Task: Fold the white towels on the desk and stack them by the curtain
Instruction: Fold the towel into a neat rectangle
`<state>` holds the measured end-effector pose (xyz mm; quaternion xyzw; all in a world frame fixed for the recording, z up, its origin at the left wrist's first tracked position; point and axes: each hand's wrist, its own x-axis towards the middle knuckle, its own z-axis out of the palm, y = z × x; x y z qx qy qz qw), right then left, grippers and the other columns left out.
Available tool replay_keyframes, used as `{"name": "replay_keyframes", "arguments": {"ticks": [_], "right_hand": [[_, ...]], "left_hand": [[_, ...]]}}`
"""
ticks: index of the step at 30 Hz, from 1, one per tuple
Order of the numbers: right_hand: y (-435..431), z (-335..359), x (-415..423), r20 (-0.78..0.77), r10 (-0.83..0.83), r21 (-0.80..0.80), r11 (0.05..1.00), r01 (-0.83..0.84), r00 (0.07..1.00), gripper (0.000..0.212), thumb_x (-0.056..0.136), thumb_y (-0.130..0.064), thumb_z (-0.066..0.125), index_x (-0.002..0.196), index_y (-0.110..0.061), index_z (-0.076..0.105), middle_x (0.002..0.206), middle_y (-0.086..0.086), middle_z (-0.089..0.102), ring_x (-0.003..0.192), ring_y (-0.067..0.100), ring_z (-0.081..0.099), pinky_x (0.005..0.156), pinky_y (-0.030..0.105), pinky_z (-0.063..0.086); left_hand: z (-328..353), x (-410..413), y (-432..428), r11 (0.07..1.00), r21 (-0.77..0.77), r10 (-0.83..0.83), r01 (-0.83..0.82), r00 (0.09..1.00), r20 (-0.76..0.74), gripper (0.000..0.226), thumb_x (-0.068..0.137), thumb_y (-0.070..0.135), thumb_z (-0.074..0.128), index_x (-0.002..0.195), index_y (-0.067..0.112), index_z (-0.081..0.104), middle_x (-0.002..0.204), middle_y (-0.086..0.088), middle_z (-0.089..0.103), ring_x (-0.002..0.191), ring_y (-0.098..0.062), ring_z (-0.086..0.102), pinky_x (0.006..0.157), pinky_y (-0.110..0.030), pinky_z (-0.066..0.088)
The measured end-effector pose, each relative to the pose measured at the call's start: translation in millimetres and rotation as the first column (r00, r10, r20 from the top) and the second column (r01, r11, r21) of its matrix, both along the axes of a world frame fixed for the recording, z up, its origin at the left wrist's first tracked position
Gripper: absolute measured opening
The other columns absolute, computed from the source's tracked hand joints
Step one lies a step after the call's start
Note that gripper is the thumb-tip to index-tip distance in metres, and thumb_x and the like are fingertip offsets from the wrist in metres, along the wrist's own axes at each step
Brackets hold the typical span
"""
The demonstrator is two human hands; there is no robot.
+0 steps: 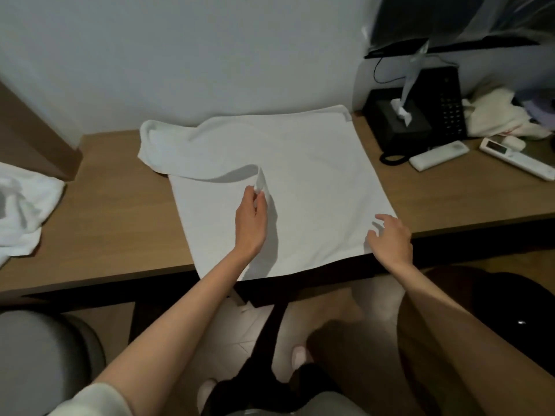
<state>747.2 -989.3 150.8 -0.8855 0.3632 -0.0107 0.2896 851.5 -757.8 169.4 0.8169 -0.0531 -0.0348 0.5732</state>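
A large white towel (pixel 300 181) lies spread on the wooden desk (pixel 114 223), its near edge hanging slightly over the front. Its far-left part is lifted and curled over the flat part. My left hand (pixel 250 223) pinches the lifted corner of that flap above the middle of the towel. My right hand (pixel 390 238) rests with spread fingers on the towel's near-right corner at the desk edge. A second white towel (pixel 21 211) lies crumpled at the desk's left end.
A black tissue box (pixel 399 124), a black telephone (pixel 447 106) and two white remotes (pixel 438 154) (pixel 516 157) sit at the back right with a cream cloth (pixel 498 115). Sheer curtain fabric (pixel 495 16) hangs top right. A grey chair (pixel 45 361) stands below left.
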Motion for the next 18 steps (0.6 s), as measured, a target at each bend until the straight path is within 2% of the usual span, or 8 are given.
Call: {"name": "replay_keyframes", "arguments": {"ticks": [4, 7, 10, 12, 13, 14, 16, 18], "right_hand": [[-41, -20, -12, -0.061, -0.054, 0.065, 0.996, 0.058, 0.997, 0.044, 0.095, -0.021, 0.052, 0.138, -0.014, 0.043, 0.145, 0.011, 0.036, 0.133, 0.032, 0.029, 0.104, 0.044, 0.033], [-59, -30, -13, -0.015, -0.168, 0.199, 0.966, 0.167, 0.986, 0.045, 0.095, -0.017, 0.054, 0.137, -0.013, 0.041, 0.142, 0.015, 0.034, 0.127, 0.034, 0.040, 0.103, 0.042, 0.037], [-67, -33, -10, 0.042, -0.225, 0.340, 0.920, 0.197, 0.974, 0.041, 0.096, -0.012, 0.053, 0.134, -0.013, 0.042, 0.139, 0.013, 0.044, 0.122, 0.031, 0.048, 0.103, 0.041, 0.042], [-69, -31, -8, 0.120, -0.205, 0.375, 0.915, 0.146, 0.971, 0.034, 0.095, -0.011, 0.053, 0.128, -0.014, 0.046, 0.131, 0.008, 0.053, 0.123, 0.025, 0.049, 0.100, 0.036, 0.044], [-69, -28, -6, 0.171, -0.182, 0.377, 0.920, 0.106, 0.968, 0.028, 0.095, -0.012, 0.054, 0.122, -0.014, 0.051, 0.120, 0.004, 0.058, 0.118, 0.022, 0.052, 0.092, 0.030, 0.046], [-69, -24, -3, 0.219, -0.148, 0.372, 0.926, 0.058, 0.964, 0.020, 0.094, -0.013, 0.055, 0.114, -0.015, 0.055, 0.105, -0.003, 0.059, 0.107, 0.017, 0.055, 0.082, 0.023, 0.044], [-66, -10, 7, 0.298, -0.068, 0.371, 0.927, -0.049, 0.952, 0.009, 0.093, -0.015, 0.058, 0.099, -0.017, 0.063, 0.085, -0.011, 0.057, 0.084, 0.008, 0.055, 0.070, 0.019, 0.041], [-59, 6, 22, 0.349, 0.005, 0.398, 0.905, -0.153, 0.937, 0.011, 0.092, -0.014, 0.059, 0.097, -0.016, 0.068, 0.085, -0.005, 0.063, 0.077, 0.006, 0.056, 0.068, 0.020, 0.045]], "left_hand": [[-34, -9, -24, 0.986, 0.168, 0.008, 0.006, 0.997, -0.082, 0.024, 0.102, 0.019, 0.031, 0.081, 0.011, 0.034, 0.067, 0.002, 0.036, 0.058, -0.012, 0.032, 0.058, -0.032, 0.027], [-46, -11, -34, 0.959, 0.283, 0.048, -0.018, 0.994, -0.099, 0.023, 0.102, 0.020, 0.030, 0.082, 0.009, 0.035, 0.068, -0.002, 0.041, 0.060, -0.016, 0.039, 0.056, -0.033, 0.026], [-48, -12, -43, 0.946, 0.321, 0.064, -0.037, 0.995, -0.074, 0.023, 0.103, 0.020, 0.029, 0.084, 0.008, 0.037, 0.070, -0.003, 0.042, 0.060, -0.013, 0.040, 0.053, -0.027, 0.029], [-47, -12, -46, 0.943, 0.330, 0.066, -0.039, 0.995, -0.069, 0.024, 0.103, 0.020, 0.029, 0.085, 0.008, 0.037, 0.070, -0.002, 0.042, 0.060, -0.012, 0.039, 0.053, -0.028, 0.029], [-45, -13, -46, 0.946, 0.322, 0.064, -0.041, 0.996, -0.061, 0.024, 0.103, 0.020, 0.029, 0.085, 0.008, 0.037, 0.070, -0.003, 0.041, 0.059, -0.013, 0.038, 0.054, -0.031, 0.027], [-43, -13, -45, 0.951, 0.307, 0.061, -0.045, 0.997, -0.044, 0.024, 0.103, 0.020, 0.029, 0.085, 0.007, 0.038, 0.071, -0.004, 0.041, 0.059, -0.014, 0.038, 0.056, -0.032, 0.027], [-36, -14, -45, 0.959, 0.273, 0.071, -0.069, 0.997, 0.004, 0.023, 0.103, 0.020, 0.031, 0.089, 0.006, 0.043, 0.074, -0.007, 0.044, 0.061, -0.018, 0.041, 0.061, -0.035, 0.032], [-27, -14, -42, 0.968, 0.228, 0.097, -0.104, 0.994, 0.041, 0.021, 0.102, 0.021, 0.033, 0.088, 0.009, 0.044, 0.072, -0.004, 0.044, 0.059, -0.015, 0.039, 0.060, -0.034, 0.033]]}}
